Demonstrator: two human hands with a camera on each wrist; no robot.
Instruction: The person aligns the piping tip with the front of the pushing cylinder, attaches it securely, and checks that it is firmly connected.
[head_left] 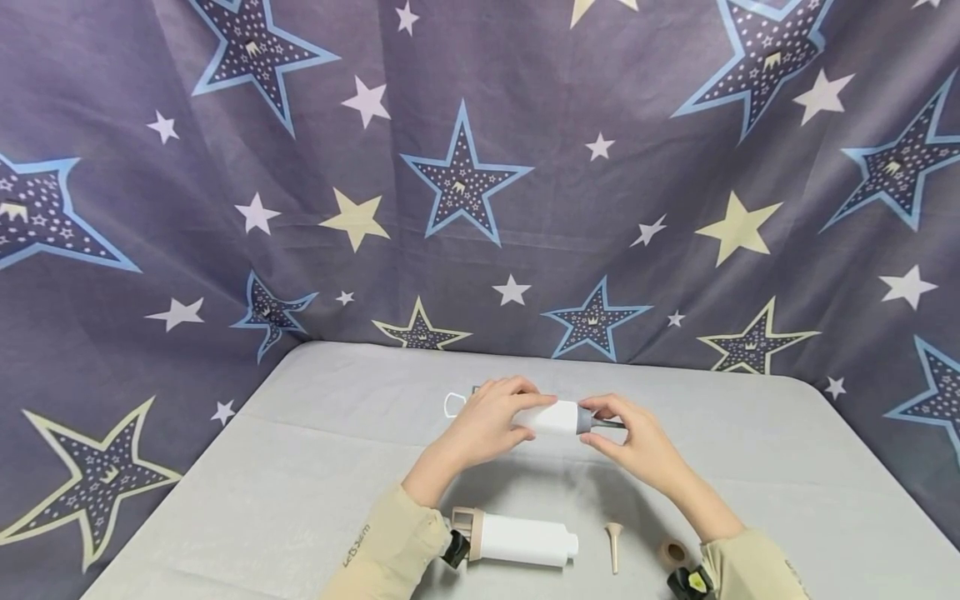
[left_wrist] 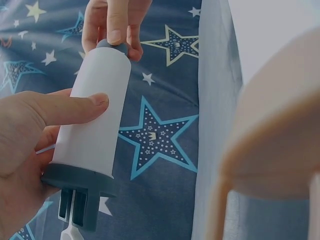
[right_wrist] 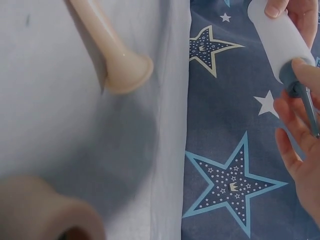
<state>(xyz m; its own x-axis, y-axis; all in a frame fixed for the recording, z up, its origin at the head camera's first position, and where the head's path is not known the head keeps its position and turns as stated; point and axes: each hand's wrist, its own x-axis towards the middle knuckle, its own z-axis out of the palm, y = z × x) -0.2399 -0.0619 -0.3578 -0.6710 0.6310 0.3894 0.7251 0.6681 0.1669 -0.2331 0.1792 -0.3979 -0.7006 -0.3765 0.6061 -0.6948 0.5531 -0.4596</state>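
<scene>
A white tube (head_left: 555,419) is held sideways above the table by both hands. My left hand (head_left: 487,423) grips its body, thumb across the white wall. A dark blue-grey slotted collar (left_wrist: 80,181) closes the left end, with a white rod (left_wrist: 73,232) coming out and a white loop (head_left: 453,406) beyond it. On the right end, my right hand (head_left: 633,437) pinches the blue-grey cap (head_left: 584,420) between thumb and fingers. A thin dark spout (right_wrist: 308,107) points out of that cap, past the palm. Fingers partly hide the cap.
Nearer me on the grey table (head_left: 300,467) lies a second white tube (head_left: 525,540) with a beige collar (head_left: 467,533). To its right are a beige flared, funnel-like piece (head_left: 614,546) and a small beige hollow piece (head_left: 673,552), beside my right sleeve. A star-patterned curtain (head_left: 480,267) hangs behind the table.
</scene>
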